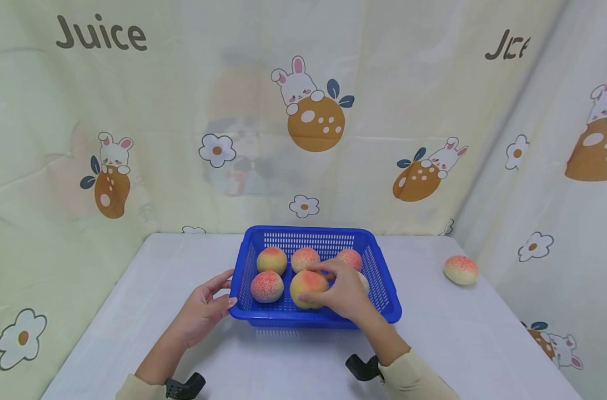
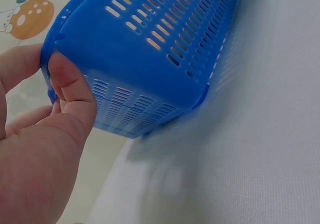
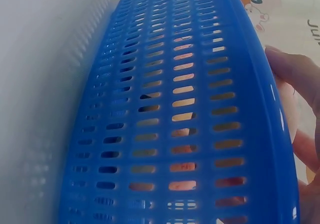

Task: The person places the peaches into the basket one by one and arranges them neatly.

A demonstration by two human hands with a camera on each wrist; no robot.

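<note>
A blue plastic basket (image 1: 383, 278) with slotted walls stands on the white table, several peaches inside it. My left hand (image 1: 205, 305) pinches the basket's left rim between thumb and fingers; the left wrist view shows the thumb (image 2: 67, 77) on the outer side of that rim. Over the front of the basket, my right hand (image 1: 345, 289) grips a yellow peach with a red blush (image 1: 308, 290), thumb at its lower side and fingers over its top. A speckled red peach (image 1: 267, 286) lies to its left. Another peach at the right is partly hidden behind the right hand.
One more peach (image 1: 461, 270) lies on the table (image 1: 433, 333) outside the basket, near the right edge. A patterned curtain (image 1: 183, 100) hangs behind the table and along its sides. Both wrists wear black camera mounts (image 1: 185, 386).
</note>
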